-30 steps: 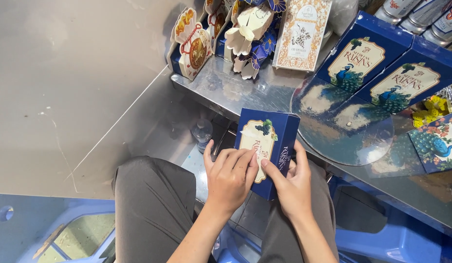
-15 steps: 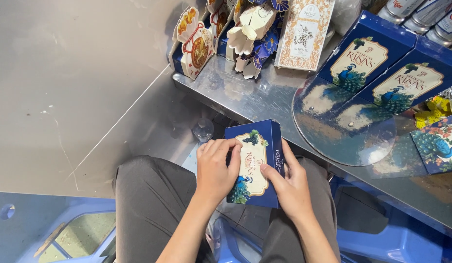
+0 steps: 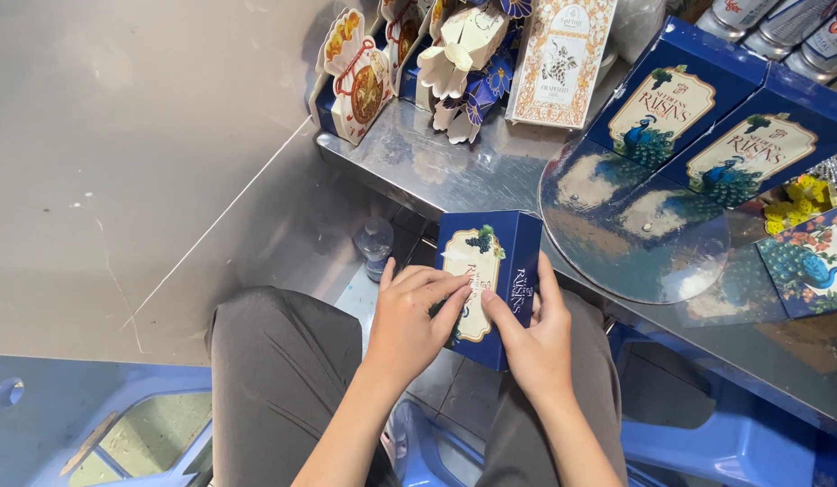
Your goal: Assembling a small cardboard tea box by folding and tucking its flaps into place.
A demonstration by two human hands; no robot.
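Since a moment ago, the blue carton [image 3: 487,284] has tilted more upright above the lap, near the metal bench [image 3: 454,171]. Left hand [image 3: 409,316] presses its printed face while right hand [image 3: 535,338] grips its side (a loose grip could let it slip floorward).
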